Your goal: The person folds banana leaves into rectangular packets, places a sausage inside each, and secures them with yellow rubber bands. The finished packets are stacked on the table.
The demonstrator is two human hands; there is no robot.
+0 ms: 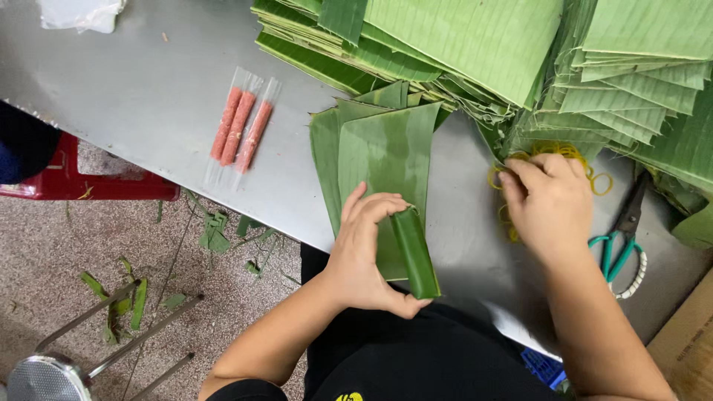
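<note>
Grey sheet-metal tabletop (156, 96) is seen from above, with a speckled stone floor below its edge, where green leaf trimmings (215, 234) are scattered.

A tight dark-green roll of banana leaf (414, 252) is held at the near edge of the table by the left hand (368, 252). The fingers are curled over the roll's upper end and the thumb is pressed under its lower end, so the wrap is pinched shut, judged as a means of keeping it from unrolling. The roll lies on top of a small fanned stack of cut banana-leaf sheets (382, 145), which is kept directly in front of the person.

The right hand (549, 204) is laid palm down on a loose heap of yellow rubber bands (575, 156). Its fingertips are drawn together on the bands at the heap's left side; whether a band is actually pinched cannot be told.

Three pink sausage sticks in clear plastic sleeves (241, 126) are laid side by side to the left, well apart from both hands. Large piles of folded light-green banana leaves (475, 44) occupy the far side of the table and overhang the rubber bands. A pair of scissors with teal handles (624, 238) is placed just right of the right hand. A red plastic stool (89, 182) and a metal stool frame (96, 349) stand on the floor. A brown cardboard box corner (687, 341) is visible at lower right.
</note>
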